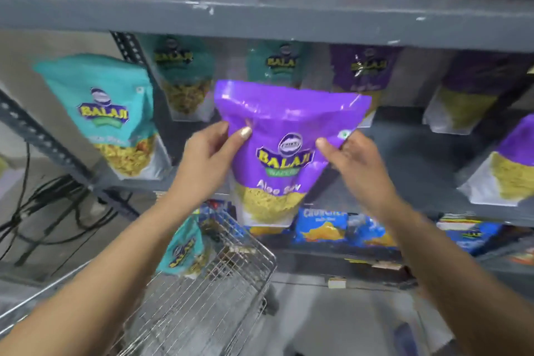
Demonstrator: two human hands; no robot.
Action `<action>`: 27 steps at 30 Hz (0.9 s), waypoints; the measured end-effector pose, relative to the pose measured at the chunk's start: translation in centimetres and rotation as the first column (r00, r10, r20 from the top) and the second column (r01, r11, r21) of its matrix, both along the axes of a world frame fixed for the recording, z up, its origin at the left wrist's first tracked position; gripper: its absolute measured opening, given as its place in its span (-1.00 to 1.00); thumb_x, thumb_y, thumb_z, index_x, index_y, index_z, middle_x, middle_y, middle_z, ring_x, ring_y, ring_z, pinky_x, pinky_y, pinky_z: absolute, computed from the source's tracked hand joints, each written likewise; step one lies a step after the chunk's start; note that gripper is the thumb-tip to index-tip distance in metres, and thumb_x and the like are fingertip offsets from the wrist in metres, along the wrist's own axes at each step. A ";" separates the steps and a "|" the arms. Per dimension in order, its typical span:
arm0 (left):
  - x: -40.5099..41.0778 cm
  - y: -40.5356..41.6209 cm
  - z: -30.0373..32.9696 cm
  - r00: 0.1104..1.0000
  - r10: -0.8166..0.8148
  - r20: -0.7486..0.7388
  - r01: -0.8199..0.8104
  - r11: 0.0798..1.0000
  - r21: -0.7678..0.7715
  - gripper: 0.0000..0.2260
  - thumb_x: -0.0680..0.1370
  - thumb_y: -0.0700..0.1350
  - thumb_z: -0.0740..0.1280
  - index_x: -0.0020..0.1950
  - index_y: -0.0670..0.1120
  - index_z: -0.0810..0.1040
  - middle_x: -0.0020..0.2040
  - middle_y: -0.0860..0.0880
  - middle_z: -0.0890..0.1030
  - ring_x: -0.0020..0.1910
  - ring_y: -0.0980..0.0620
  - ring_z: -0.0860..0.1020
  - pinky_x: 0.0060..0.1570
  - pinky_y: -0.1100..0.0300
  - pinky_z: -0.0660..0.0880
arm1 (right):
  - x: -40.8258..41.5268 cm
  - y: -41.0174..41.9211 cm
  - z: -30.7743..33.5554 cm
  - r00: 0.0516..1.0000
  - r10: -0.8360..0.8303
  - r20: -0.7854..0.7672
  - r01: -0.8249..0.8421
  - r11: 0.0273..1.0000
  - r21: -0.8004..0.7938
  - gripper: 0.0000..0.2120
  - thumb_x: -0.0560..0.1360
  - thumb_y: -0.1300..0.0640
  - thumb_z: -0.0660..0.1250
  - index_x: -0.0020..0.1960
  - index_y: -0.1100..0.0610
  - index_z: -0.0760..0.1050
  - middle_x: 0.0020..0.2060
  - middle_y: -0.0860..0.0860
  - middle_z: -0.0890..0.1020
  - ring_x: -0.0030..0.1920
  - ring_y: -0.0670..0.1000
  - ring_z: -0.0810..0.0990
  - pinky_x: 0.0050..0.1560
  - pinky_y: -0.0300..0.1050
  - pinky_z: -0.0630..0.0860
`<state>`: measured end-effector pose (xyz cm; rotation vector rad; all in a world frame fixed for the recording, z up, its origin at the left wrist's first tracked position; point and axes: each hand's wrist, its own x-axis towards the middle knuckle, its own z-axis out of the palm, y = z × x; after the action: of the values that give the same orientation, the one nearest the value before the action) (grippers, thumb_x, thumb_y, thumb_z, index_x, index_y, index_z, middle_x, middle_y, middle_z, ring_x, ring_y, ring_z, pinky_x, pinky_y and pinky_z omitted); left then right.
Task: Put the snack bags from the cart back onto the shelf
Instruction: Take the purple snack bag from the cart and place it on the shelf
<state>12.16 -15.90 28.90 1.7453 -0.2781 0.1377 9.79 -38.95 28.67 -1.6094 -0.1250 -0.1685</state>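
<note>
Fingers (241,136) of both hands pinch the purple snack bag (286,150) between them, before the shelf (260,17)

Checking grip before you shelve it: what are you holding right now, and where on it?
The purple snack bag, held by both hands: left hand pinching its left edge, right hand its right edge, both at mid-height.

A shop aisle or stockroom. Grey slotted-steel shelving (260,20) carries rows of branded snack bags: teal bags (109,113), purple bags (364,69), blue packs (323,228) on the tier below. A wire shopping cart (219,292) stands in front.
</note>
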 end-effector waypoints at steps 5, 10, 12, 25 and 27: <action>5.7 -9.0 0.4 0.997 -0.080 0.016 0.081 0.992 -0.099 -0.66 0.59 -0.16 0.33 -0.05 -0.50 0.52 -0.25 -0.07 0.56 -0.20 0.07 0.42 -0.16 0.15 0.37 | 2.3 -8.2 2.5 0.987 -0.159 0.026 0.160 0.987 -0.024 -0.92 0.55 0.20 0.34 -0.09 0.05 0.53 -0.27 -0.15 0.70 -0.20 -0.16 0.61 -0.14 -0.24 0.51; 9.1 -17.6 -1.2 0.995 -0.043 -0.093 0.033 0.994 -0.105 -0.77 0.57 -0.15 0.37 -0.18 -0.30 0.61 -0.32 -0.10 0.59 -0.30 0.04 0.44 -0.31 0.15 0.37 | 4.8 -14.9 2.2 0.960 -0.279 -0.021 0.277 0.959 -0.065 -0.75 0.57 0.26 0.30 -0.24 0.03 0.43 -0.55 -0.27 0.59 -0.49 -0.33 0.55 -0.43 -0.47 0.45; 10.2 -20.0 -2.0 0.992 0.004 -0.122 -0.016 0.995 -0.101 -0.78 0.55 -0.12 0.41 -0.19 -0.26 0.65 -0.28 -0.19 0.68 -0.29 0.04 0.50 -0.28 0.09 0.48 | 5.9 -16.9 1.5 0.944 -0.325 -0.054 0.318 0.942 -0.106 -0.66 0.57 0.26 0.30 -0.34 0.02 0.37 -0.65 -0.24 0.51 -0.56 -0.32 0.50 -0.47 -0.46 0.44; 13.8 -23.1 -3.7 0.981 0.076 -0.179 -0.088 0.994 -0.060 -0.68 0.49 -0.03 0.47 -0.06 -0.30 0.59 -0.16 -0.19 0.63 -0.19 0.00 0.50 -0.10 0.10 0.47 | 11.1 -20.9 -1.4 0.859 -0.512 0.008 0.509 0.850 -0.134 -0.83 0.46 0.10 0.46 -0.06 0.02 0.47 -0.24 -0.12 0.63 -0.31 -0.25 0.60 -0.24 -0.29 0.53; 12.4 -20.9 -4.3 0.985 0.044 -0.169 -0.057 0.996 -0.073 -0.72 0.48 -0.11 0.49 0.06 -0.27 0.61 -0.07 -0.24 0.69 -0.18 0.02 0.57 -0.10 0.24 0.53 | 9.7 -20.0 -2.4 0.775 -0.627 0.084 0.632 0.771 -0.074 -0.60 0.40 0.09 0.51 0.11 0.17 0.43 -0.14 -0.06 0.63 -0.18 -0.25 0.62 -0.07 -0.32 0.54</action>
<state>24.52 -36.80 24.56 1.6757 -0.1046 0.0378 19.53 -58.94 26.23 -1.6954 0.3864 -0.7410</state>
